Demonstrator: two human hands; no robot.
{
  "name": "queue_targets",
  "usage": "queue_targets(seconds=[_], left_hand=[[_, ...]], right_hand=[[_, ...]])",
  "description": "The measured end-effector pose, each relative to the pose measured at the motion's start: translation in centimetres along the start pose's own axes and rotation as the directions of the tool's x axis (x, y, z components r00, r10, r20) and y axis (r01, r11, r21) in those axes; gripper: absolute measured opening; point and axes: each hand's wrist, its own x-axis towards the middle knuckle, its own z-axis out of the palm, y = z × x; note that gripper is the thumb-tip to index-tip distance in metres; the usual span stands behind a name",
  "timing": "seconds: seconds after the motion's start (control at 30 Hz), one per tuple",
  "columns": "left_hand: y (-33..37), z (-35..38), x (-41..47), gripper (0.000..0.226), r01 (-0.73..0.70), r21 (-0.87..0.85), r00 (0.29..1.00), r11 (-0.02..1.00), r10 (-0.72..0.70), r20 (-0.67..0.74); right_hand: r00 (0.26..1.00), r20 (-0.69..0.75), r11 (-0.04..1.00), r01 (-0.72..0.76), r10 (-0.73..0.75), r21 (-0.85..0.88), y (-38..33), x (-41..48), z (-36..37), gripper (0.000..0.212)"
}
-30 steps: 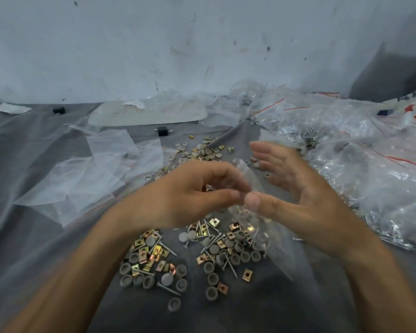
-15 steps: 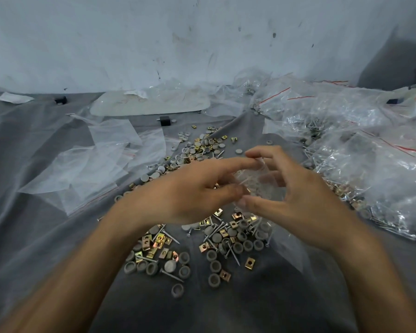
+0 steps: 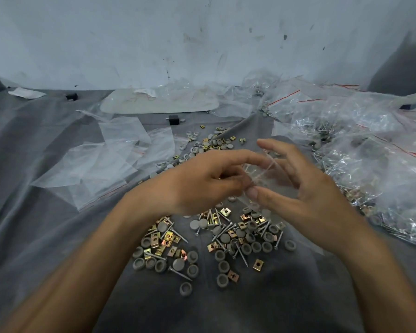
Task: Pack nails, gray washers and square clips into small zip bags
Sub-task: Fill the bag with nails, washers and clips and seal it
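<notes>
Only the head view here, so going off that. Both hands are working right up against each other, meeting on one small zip bag (image 3: 262, 175) held above the gray cloth (image 3: 46, 236). The left hand (image 3: 202, 181) is pinching the bag's near edge between thumb and forefinger. Can't tell if it's also hiding any parts in its curled fingers. The right hand (image 3: 305, 195) is cupping the bag from the far side, with its thumb pressing on the front and its fingers fanning out behind the plastic.

The bit that matters is that the loose pile is sitting directly under the hands and a little closer to the person. It's splitting into two clumps, one under each wrist. Nails (image 3: 241, 257), gray washers (image 3: 222, 280) and square clips (image 3: 258, 264) are all lying mixed together. The bag's long axis is running from the fingertips down toward that pile, with the lower end hanging near the right clump.

My guess is the left hand is getting ready to drop straight down for parts while the right is keeping the bag up, since it's got the better hold.

Empty bags (image 3: 94, 171) are lying well off to the left, and filled bags (image 3: 382, 169) are piling up on the right.
</notes>
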Motion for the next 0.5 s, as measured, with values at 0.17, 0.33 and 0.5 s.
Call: queue_targets(seconds=[0.17, 0.33, 0.5], left_hand=[[-0.2, 0.0, 0.1, 0.032, -0.031, 0.009, 0.998, 0.999, 0.031, -0.062], [-0.7, -0.2, 0.5, 0.023, -0.075, -0.008, 0.985, 0.997, 0.072, -0.156], [-2.5, -1.9, 0.4, 0.013, 0.039, 0.186, 0.939, 0.982, 0.028, -0.342]], right_hand=[[0.999, -0.028, 0.999, -0.024, 0.025, 0.034, 0.2, 0.1, 0.2, 0.069], [0.996, -0.083, 0.999, -0.042, 0.040, -0.027, 0.2, 0.2, 0.1, 0.072], [0.987, -0.160, 0.972, -0.071, 0.036, -0.222, 0.7, 0.0, -0.8, 0.079]])
